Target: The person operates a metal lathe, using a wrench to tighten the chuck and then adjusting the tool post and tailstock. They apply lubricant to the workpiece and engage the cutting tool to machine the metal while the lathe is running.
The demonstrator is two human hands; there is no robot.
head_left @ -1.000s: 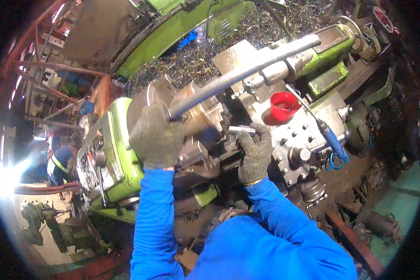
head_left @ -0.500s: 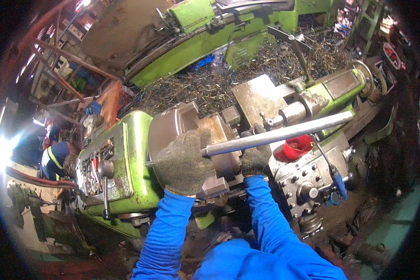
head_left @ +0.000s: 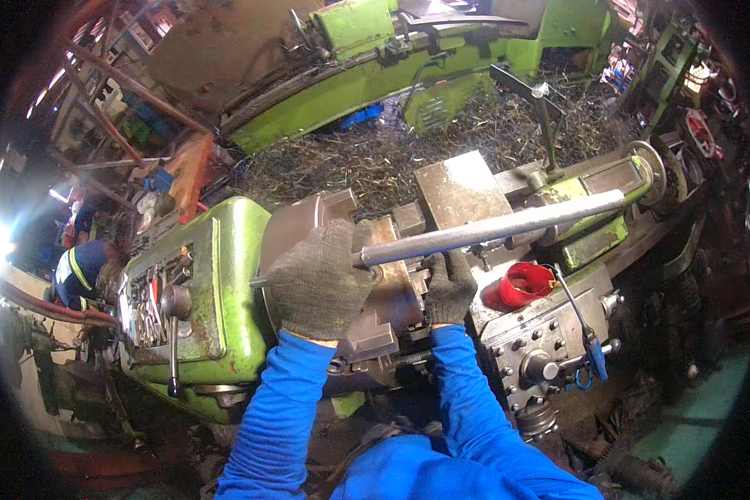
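My left hand point(head_left: 318, 283), in a dark knit glove, is wrapped round a long metal bar point(head_left: 492, 227) in front of the lathe chuck point(head_left: 300, 225). A thinner rod end shows left of this glove; the thick grey length runs off to the right, over the carriage. My right hand point(head_left: 450, 290), gloved alike, is below the bar beside the chuck's right face. Its fingers are curled; what they hold, if anything, is hidden. A stepped chuck jaw point(head_left: 371, 335) sticks out between the two hands.
The green headstock point(head_left: 242, 283) carries loose tools and a lever point(head_left: 173, 342). Right of my hands, a red cup point(head_left: 525, 285) and a blue-handled brush point(head_left: 590, 346) rest on the carriage. Metal shavings point(head_left: 333, 171) are heaped behind. Another person point(head_left: 83, 271) bends at far left.
The bar's far end has swung slightly away from me, with my left hand still round it. My right hand has drawn back, its fingers now below the bar. The view has shifted a little.
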